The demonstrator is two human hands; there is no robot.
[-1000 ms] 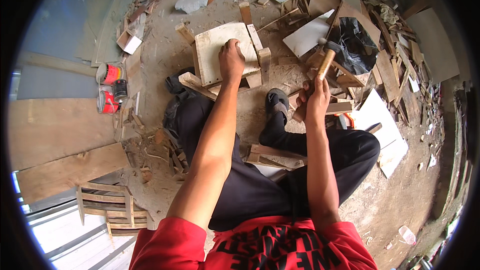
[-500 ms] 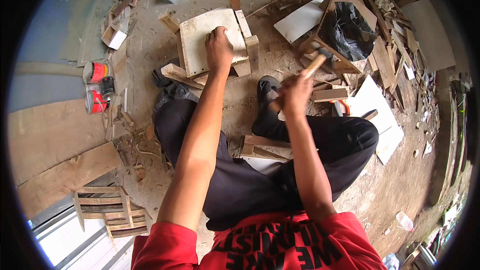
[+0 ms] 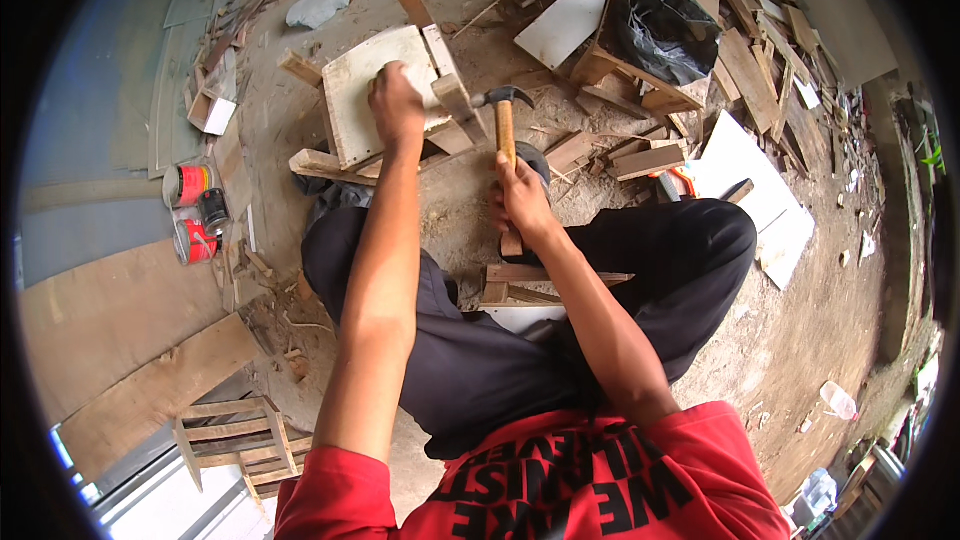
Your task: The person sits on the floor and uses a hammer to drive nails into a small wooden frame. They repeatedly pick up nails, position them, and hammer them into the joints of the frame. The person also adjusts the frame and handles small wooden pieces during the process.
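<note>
My right hand (image 3: 520,200) is closed round the wooden handle of a claw hammer (image 3: 505,130), its dark head beside an upright wood block at the right side of a small wooden frame. This frame has wooden legs and a worn white board (image 3: 370,65) on top, and stands tilted on the floor ahead of me. On that board rests my left hand (image 3: 398,110), fingers curled inward and a little blurred. Whether they pinch anything is hidden.
Right of the frame, an open wooden box holds a black plastic bag (image 3: 665,25), amid scrap wood. A white panel (image 3: 755,190) lies beside my right knee. Red cans (image 3: 195,240) stand at left. A slatted wooden piece (image 3: 235,435) lies lower left; a pale stone (image 3: 318,3) lies far off.
My right hand has swung the hammer left and inward, bringing its head from the open right side to the frame's right block. The view has shifted slightly; my left hand stays on the board.
</note>
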